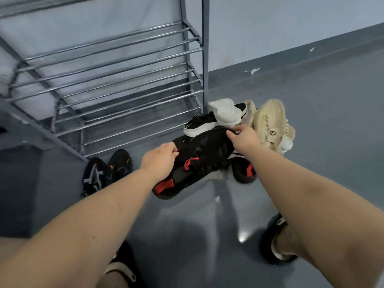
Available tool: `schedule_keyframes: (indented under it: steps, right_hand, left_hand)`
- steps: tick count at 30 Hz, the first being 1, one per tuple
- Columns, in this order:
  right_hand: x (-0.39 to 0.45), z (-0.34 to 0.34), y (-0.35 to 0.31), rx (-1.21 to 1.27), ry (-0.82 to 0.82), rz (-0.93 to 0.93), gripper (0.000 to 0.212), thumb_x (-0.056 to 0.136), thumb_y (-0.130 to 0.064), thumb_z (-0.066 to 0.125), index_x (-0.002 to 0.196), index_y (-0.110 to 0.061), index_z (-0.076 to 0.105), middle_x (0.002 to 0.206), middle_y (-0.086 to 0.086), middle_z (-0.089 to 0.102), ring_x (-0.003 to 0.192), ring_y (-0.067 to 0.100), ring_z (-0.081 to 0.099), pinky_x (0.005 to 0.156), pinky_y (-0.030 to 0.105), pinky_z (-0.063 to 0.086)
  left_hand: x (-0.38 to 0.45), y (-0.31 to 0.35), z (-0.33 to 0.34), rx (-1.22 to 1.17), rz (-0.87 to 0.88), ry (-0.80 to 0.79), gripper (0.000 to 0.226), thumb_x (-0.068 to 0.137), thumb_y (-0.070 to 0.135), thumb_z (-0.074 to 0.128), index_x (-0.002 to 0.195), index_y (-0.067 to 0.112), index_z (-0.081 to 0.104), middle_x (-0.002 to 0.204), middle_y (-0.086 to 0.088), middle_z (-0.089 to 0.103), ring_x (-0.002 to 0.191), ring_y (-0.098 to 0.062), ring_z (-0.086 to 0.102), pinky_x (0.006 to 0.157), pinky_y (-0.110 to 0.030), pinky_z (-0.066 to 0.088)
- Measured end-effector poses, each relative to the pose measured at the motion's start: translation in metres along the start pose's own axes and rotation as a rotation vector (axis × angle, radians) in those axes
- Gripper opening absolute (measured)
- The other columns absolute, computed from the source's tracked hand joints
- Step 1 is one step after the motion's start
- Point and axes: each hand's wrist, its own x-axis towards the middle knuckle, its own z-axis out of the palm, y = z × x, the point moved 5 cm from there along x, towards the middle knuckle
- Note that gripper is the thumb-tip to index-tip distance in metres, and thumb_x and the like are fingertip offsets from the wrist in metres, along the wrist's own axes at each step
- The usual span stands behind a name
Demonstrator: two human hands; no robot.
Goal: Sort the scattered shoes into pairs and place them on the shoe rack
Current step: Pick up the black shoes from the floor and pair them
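A black sneaker with red tabs (199, 154) lies in front of the grey metal shoe rack (116, 80). My left hand (160, 161) grips its collar near the heel. My right hand (245, 140) pinches its toe end. A second black shoe with red (244, 171) sits under my right forearm. Behind them are a black shoe with a white sole (199, 124), a white shoe turned sole-up (225, 113) and a cream sneaker (272, 125). Two dark shoes (108, 171) stand side by side at the rack's front left corner.
The rack's tiers of metal bars hold no shoes in view and stand against a blue-grey wall (270, 28). The floor (311, 96) is glossy grey. My feet in black sandals (274, 240) are at the bottom edge.
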Motion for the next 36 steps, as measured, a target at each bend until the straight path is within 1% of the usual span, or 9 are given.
schedule_keyframes:
  steps: [4, 7, 11, 18, 21, 25, 29, 32, 36]
  right_hand:
    - [-0.008, 0.043, -0.009, 0.120, -0.085, 0.091, 0.046, 0.091, -0.031, 0.060, 0.128, -0.006, 0.052, 0.121, 0.013, 0.061, 0.111, 0.033, 0.060, 0.095, 0.045, 0.050]
    - [-0.022, 0.084, -0.011, 0.158, -0.232, 0.183, 0.037, 0.092, -0.031, 0.058, 0.115, -0.002, 0.057, 0.105, 0.017, 0.061, 0.099, 0.036, 0.063, 0.081, 0.049, 0.056]
    - [-0.044, 0.135, -0.019, 0.307, -0.417, 0.267, 0.033, 0.096, -0.030, 0.053, 0.119, -0.006, 0.055, 0.105, 0.014, 0.058, 0.086, 0.025, 0.059, 0.059, 0.034, 0.054]
    - [-0.042, 0.179, -0.032, 0.368, -0.463, 0.260, 0.031, 0.096, -0.026, 0.054, 0.122, -0.012, 0.056, 0.104, 0.008, 0.064, 0.088, 0.023, 0.060, 0.062, 0.032, 0.052]
    - [-0.039, 0.196, -0.035, 0.335, -0.486, 0.236, 0.034, 0.095, -0.024, 0.056, 0.125, -0.009, 0.058, 0.118, 0.012, 0.064, 0.101, 0.026, 0.062, 0.080, 0.038, 0.055]
    - [-0.032, 0.222, -0.036, 0.241, -0.483, 0.186, 0.030, 0.093, -0.022, 0.059, 0.119, -0.007, 0.061, 0.118, 0.015, 0.066, 0.109, 0.030, 0.062, 0.095, 0.044, 0.051]
    - [-0.022, 0.255, -0.026, 0.158, -0.511, 0.164, 0.031, 0.092, -0.015, 0.059, 0.121, -0.006, 0.061, 0.120, 0.013, 0.065, 0.107, 0.025, 0.062, 0.098, 0.041, 0.049]
    - [-0.017, 0.278, -0.018, 0.083, -0.521, 0.162, 0.032, 0.094, -0.017, 0.055, 0.123, -0.004, 0.059, 0.115, 0.015, 0.065, 0.101, 0.024, 0.059, 0.092, 0.035, 0.048]
    - [-0.012, 0.303, -0.010, 0.032, -0.532, 0.199, 0.032, 0.096, -0.018, 0.051, 0.123, -0.003, 0.058, 0.119, 0.017, 0.063, 0.111, 0.032, 0.058, 0.099, 0.041, 0.046]
  left_hand:
    - [-0.014, -0.037, -0.004, 0.002, -0.120, -0.014, 0.028, 0.101, 0.030, 0.033, 0.115, 0.016, 0.052, 0.123, -0.006, 0.056, 0.111, -0.028, 0.054, 0.086, -0.036, 0.040]
    - [-0.020, -0.058, -0.002, -0.052, -0.231, -0.014, 0.028, 0.101, 0.029, 0.034, 0.115, 0.014, 0.052, 0.121, -0.009, 0.058, 0.112, -0.029, 0.053, 0.082, -0.033, 0.037]
    - [-0.020, -0.074, 0.001, -0.187, -0.366, -0.009, 0.028, 0.101, 0.028, 0.037, 0.116, 0.010, 0.052, 0.122, -0.012, 0.058, 0.114, -0.028, 0.052, 0.078, -0.029, 0.032]
    - [-0.013, -0.105, 0.019, -0.378, -0.549, -0.047, 0.031, 0.100, 0.023, 0.041, 0.118, 0.000, 0.052, 0.121, -0.019, 0.058, 0.114, -0.032, 0.053, 0.086, -0.033, 0.040]
    - [-0.007, -0.123, 0.035, -0.454, -0.608, -0.067, 0.033, 0.098, 0.021, 0.045, 0.112, -0.006, 0.055, 0.113, -0.024, 0.062, 0.109, -0.036, 0.057, 0.082, -0.034, 0.042]
    - [-0.005, -0.146, 0.055, -0.502, -0.676, -0.111, 0.035, 0.098, 0.022, 0.045, 0.118, -0.005, 0.055, 0.116, -0.022, 0.061, 0.110, -0.035, 0.057, 0.090, -0.036, 0.044]
    - [0.000, -0.168, 0.072, -0.528, -0.715, -0.183, 0.037, 0.098, 0.023, 0.045, 0.118, -0.006, 0.054, 0.116, -0.024, 0.061, 0.109, -0.037, 0.057, 0.091, -0.038, 0.045]
    - [0.005, -0.185, 0.083, -0.547, -0.749, -0.220, 0.039, 0.097, 0.024, 0.047, 0.118, -0.007, 0.055, 0.119, -0.025, 0.060, 0.111, -0.039, 0.057, 0.094, -0.039, 0.046]
    - [0.013, -0.201, 0.096, -0.538, -0.785, -0.245, 0.035, 0.095, 0.021, 0.049, 0.117, -0.005, 0.058, 0.118, -0.023, 0.062, 0.109, -0.037, 0.059, 0.091, -0.038, 0.050]
